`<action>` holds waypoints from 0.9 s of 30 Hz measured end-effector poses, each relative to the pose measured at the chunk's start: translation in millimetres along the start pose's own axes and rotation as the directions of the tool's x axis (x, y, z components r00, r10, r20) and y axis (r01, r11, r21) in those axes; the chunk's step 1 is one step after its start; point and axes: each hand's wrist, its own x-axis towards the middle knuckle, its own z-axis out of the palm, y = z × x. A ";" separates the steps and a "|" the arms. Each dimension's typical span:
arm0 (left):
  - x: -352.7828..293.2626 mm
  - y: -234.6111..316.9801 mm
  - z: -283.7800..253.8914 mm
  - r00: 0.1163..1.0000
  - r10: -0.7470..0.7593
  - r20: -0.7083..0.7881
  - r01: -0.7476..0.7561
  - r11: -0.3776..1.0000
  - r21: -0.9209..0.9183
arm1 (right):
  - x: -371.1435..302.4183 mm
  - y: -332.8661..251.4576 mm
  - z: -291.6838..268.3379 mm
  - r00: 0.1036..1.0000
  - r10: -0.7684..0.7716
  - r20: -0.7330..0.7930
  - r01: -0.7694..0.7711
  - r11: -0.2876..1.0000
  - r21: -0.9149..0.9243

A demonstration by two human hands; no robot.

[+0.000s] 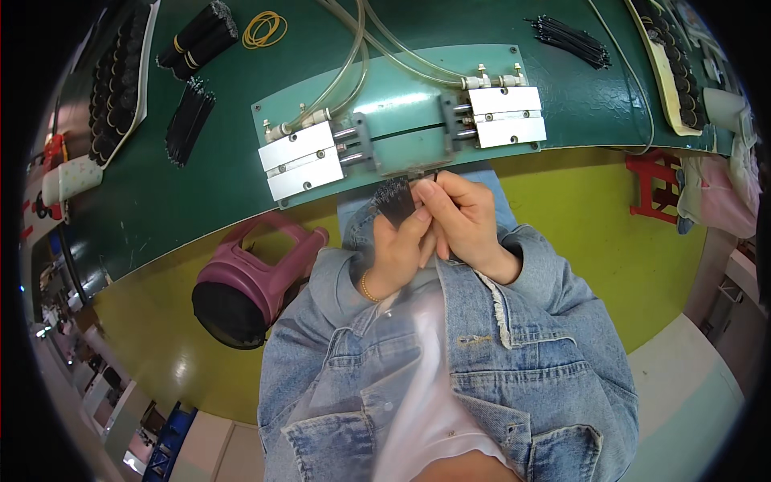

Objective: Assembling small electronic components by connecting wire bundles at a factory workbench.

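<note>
My left hand (395, 251) is closed round a bundle of thin black wire-like strips (392, 197), their pale-tipped ends fanned out above the thumb. Right beside it, my right hand (466, 215) pinches at the top, with thumb and index finger together; a small dark piece seems to show at its fingertips, too small to name. Both hands are close together at the near edge of a green plate fixture (401, 74). Two silver pneumatic cylinders, a left one (301, 165) and a right one (507, 116), face each other across the plate.
Clear air hoses (359, 48) run to the cylinders. On the green table (233, 173) lie black strip bundles (190, 120), rubber bands (265, 30) and another bundle (572, 42). Trays (668, 72) of bundles line both sides. A purple stool (249, 269) stands at left, a red one (649, 185) at right.
</note>
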 end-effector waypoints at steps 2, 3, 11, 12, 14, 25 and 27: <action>0.2 2.2 -1.7 0.998 -0.039 0.046 0.043 0.995 -0.092 | -1.7 3.7 -1.0 0.999 -0.041 0.016 0.041 0.998 0.038; 0.0 3.0 -2.8 0.996 -0.056 0.068 0.065 0.988 -0.137 | -2.4 4.6 -1.3 0.998 -0.062 0.025 0.060 0.997 0.057; -1.1 4.2 -1.8 0.988 -0.089 0.126 0.106 0.985 -0.135 | -6.1 2.8 -4.3 0.998 -0.064 0.005 0.064 0.997 0.047; -0.9 3.6 -1.3 0.988 -0.088 0.126 0.105 0.985 -0.134 | -5.7 2.4 -3.9 0.998 -0.065 0.005 0.065 0.997 0.047; -0.9 2.1 -1.4 0.994 -0.065 0.083 0.069 0.996 -0.050 | -3.9 0.7 -1.6 0.999 -0.040 0.016 0.039 0.998 0.055; -1.3 -0.6 0.4 0.999 -0.029 0.028 0.028 0.999 0.040 | -1.9 0.7 -0.8 1.000 0.003 0.001 -0.003 1.000 0.012; -1.1 -1.6 -0.1 1.000 -0.024 0.018 0.024 0.999 0.031 | -1.3 1.0 -0.5 1.000 0.003 -0.005 -0.003 1.000 -0.008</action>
